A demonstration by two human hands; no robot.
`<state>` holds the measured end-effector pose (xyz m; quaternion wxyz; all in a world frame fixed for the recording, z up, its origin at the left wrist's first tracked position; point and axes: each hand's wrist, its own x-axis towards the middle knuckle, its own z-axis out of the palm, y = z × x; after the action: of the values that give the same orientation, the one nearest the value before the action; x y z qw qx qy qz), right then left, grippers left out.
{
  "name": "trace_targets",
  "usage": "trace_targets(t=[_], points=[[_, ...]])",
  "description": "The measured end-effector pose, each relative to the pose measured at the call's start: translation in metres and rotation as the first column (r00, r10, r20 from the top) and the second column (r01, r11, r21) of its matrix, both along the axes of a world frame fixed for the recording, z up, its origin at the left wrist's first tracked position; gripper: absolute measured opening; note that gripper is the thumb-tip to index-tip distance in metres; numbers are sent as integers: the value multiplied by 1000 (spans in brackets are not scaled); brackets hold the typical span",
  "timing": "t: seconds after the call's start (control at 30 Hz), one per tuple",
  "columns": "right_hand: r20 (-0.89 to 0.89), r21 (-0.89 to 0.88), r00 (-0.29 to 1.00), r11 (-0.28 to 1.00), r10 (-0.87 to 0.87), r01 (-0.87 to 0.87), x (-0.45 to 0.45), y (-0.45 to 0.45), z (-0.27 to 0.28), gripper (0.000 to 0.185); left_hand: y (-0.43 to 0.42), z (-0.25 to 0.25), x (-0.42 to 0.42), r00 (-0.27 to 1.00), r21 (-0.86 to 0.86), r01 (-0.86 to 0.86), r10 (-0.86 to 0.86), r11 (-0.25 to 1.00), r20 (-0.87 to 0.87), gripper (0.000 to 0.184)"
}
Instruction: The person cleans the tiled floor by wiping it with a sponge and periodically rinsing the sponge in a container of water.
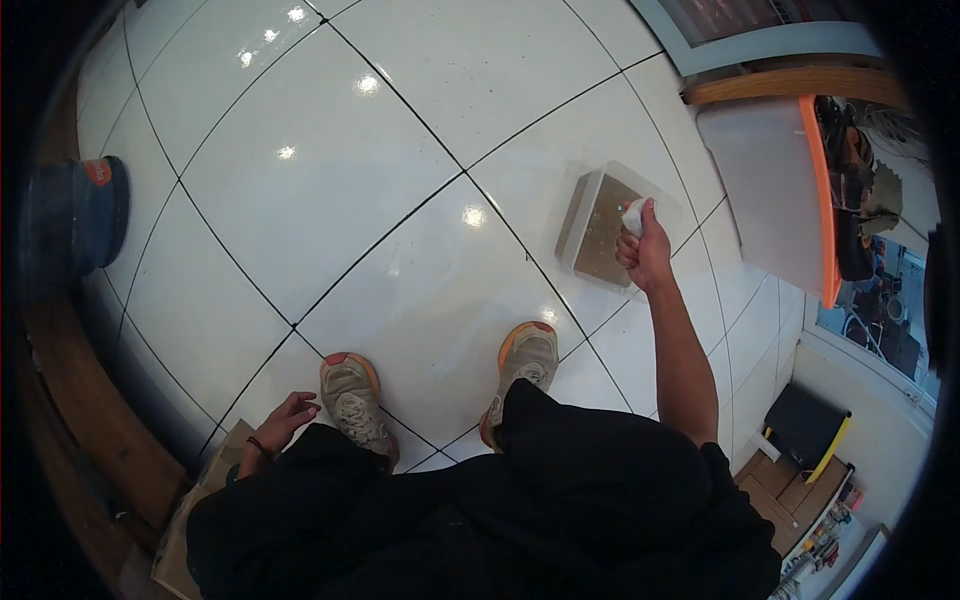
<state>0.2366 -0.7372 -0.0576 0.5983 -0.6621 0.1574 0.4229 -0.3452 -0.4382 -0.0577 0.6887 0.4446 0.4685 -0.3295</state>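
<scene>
My right hand (648, 248) is closed around a small white object (634, 216); its kind is mostly hidden by my fingers. The hand is over a clear plastic tub (581, 222) that stands on the tiled floor and holds murky brownish water. Small bits of colour show at the water near the white object. Beside my left knee hangs my left hand (286, 418), fingers loosely stretched and slightly bent, with nothing in them. A dark band circles that wrist.
Shiny white floor tiles (390, 240) lie around my shoes (352, 405). A blue water jug (85, 215) is at the left. To the right stands a storage bin with an orange rim (822, 200), full of dark items. A cardboard box (180, 540) sits at lower left.
</scene>
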Motion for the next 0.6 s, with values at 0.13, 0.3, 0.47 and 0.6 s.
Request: trace_targets(t=[0.13, 0.3, 0.47, 0.6], points=[[30, -61, 999, 997, -34, 36, -2, 1, -3, 45, 0, -5, -7, 1000, 3, 9, -9, 1000, 9, 52], [66, -27, 995, 997, 76, -75, -1, 1, -4, 47, 1, 4, 0, 1000, 11, 9, -9, 1000, 10, 51], [27, 55, 996, 994, 88, -89, 4, -3, -2, 57, 2, -11, -19, 999, 44, 24, -25, 999, 29, 53], [117, -88, 987, 991, 113, -103, 15, -20, -20, 45, 10, -10, -19, 999, 41, 25, -27, 999, 41, 51]])
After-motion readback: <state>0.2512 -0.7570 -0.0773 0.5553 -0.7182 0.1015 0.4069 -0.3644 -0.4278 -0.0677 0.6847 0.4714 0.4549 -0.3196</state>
